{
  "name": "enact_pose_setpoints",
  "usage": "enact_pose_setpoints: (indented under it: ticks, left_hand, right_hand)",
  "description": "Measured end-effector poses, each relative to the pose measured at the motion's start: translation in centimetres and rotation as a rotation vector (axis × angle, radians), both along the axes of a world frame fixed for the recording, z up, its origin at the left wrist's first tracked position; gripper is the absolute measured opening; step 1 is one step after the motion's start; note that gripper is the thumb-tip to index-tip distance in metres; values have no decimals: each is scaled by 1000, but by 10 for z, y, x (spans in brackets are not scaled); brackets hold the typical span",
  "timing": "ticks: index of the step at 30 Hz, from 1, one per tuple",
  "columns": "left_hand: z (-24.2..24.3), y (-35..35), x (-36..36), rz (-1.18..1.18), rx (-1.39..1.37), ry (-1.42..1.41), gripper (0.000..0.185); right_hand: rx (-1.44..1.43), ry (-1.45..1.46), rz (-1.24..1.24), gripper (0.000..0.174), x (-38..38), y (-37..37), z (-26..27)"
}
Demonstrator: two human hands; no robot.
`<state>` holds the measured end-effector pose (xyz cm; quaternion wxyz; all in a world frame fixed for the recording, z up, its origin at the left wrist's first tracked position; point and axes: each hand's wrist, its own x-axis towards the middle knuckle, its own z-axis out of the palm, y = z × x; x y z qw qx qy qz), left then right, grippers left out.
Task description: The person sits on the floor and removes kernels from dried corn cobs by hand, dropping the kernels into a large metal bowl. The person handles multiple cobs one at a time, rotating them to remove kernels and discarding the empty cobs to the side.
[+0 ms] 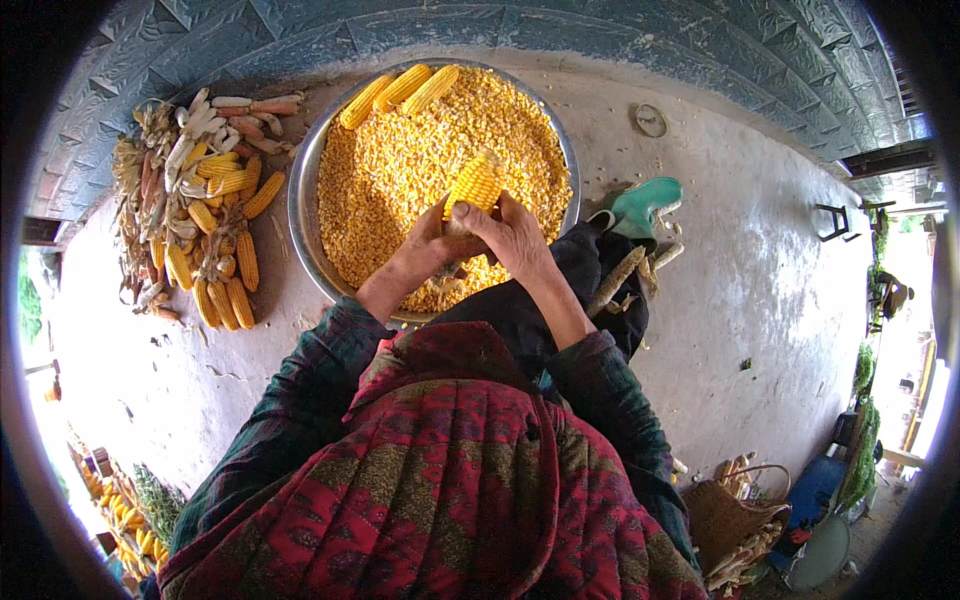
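Observation:
Both my hands are together over a wide metal basin [300, 259] heaped with loose corn kernels [405, 172]. An ear of yellow corn [477, 182] stands tilted up between them. My right hand [517, 236] grips its lower end, thumb pressed on the kernels. My left hand [427, 244] is closed around the bottom, where something pale and partly hidden shows between the palms. Three whole ears of corn [403, 88] lie on the kernels at the basin's far left edge.
On the concrete floor [720, 300], ears of corn with husks [217, 225] are piled left of the basin. A green shoe [646, 206] and bare cobs [619, 281] are at the right. A wicker basket [731, 517] with husks stands lower right. A metal-faced wall [465, 30] runs behind the basin.

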<state>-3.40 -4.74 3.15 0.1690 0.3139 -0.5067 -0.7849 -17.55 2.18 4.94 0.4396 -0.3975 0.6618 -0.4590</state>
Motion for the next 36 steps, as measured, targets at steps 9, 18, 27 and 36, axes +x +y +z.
enact_pose_setpoints:
  ticks: [9, 18, 27, 36]
  left_hand:
    - [-7, -5, 6, 39, 265, -161, 39]
    - [-35, -3, -5, -21, -519, -95, 63]
    - [-10, 4, -6, 31, 93, 47, 38]
    - [-13, 8, -7, -35, -310, 19, 40]
  right_hand:
    - [-75, 40, -29, 59, 4, -1, -3]
    - [29, -134, -116, 56, -6, -2, -21]
    - [-32, -211, -122, 47, 3, 0, -7]
    - [1, 147, -109, 62, 0, 1, -11]
